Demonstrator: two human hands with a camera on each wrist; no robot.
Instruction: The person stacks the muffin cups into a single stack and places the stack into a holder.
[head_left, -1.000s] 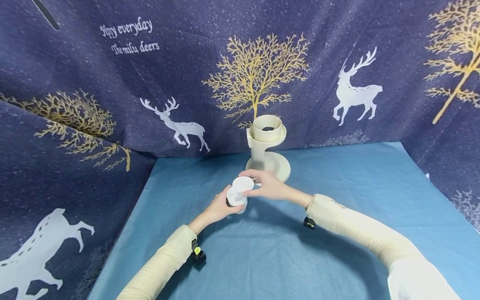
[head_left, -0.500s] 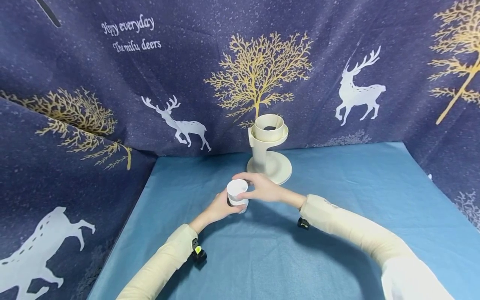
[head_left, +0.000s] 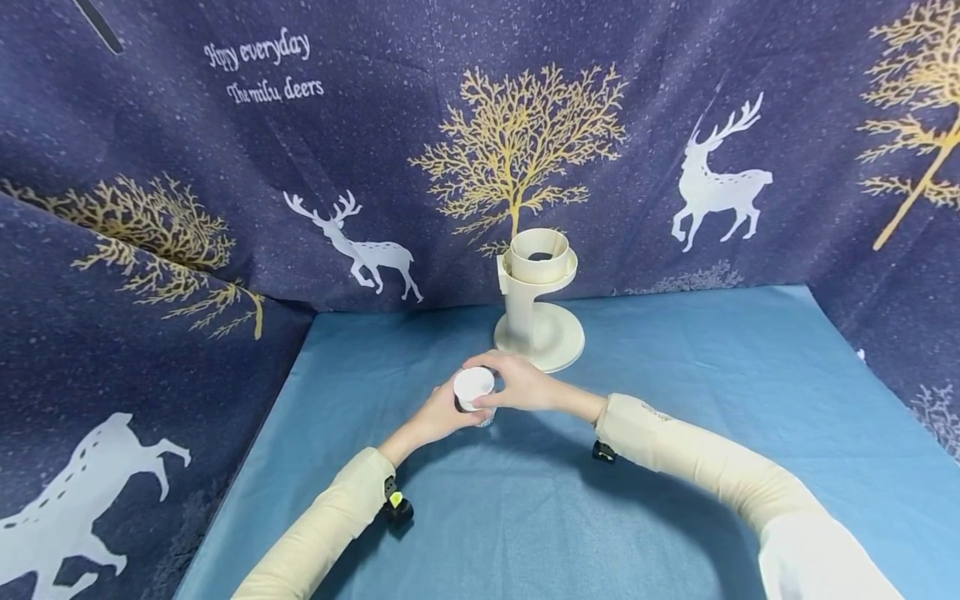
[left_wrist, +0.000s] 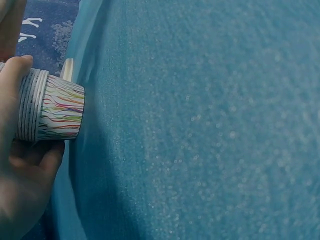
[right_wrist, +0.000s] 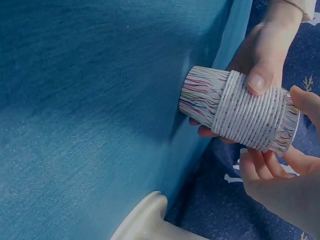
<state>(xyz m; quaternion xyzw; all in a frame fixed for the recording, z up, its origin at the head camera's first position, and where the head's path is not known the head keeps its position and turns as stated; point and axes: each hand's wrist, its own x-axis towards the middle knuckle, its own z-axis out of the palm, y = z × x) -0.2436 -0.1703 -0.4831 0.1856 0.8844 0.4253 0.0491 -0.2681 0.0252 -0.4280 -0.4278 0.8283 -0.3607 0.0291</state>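
A stack of paper cups (right_wrist: 245, 112) with wavy coloured stripes and many white rims is gripped by my left hand (head_left: 435, 415), thumb on one side and fingers on the other. In the left wrist view the striped bottom of the stack (left_wrist: 62, 107) juts past my left hand (left_wrist: 25, 185). At the stack's open end, my right hand (head_left: 517, 382) holds the top paper cup (right_wrist: 290, 125) between thumb and fingers. That cup sits mostly inside the stack, a striped band showing beneath its rim. Its white inside faces up in the head view.
Behind the hands stands a cream stand (head_left: 519, 321) with a round base and a ring on top bearing a short open cylinder (head_left: 538, 258). A blue cloth (head_left: 600, 517) covers the table. A dark curtain with deer and trees (head_left: 360, 142) hangs behind it.
My right hand has moved left and down with the single paper cup, from partly beside the stack's mouth to inside it. My left hand and the stack have stayed nearly still.
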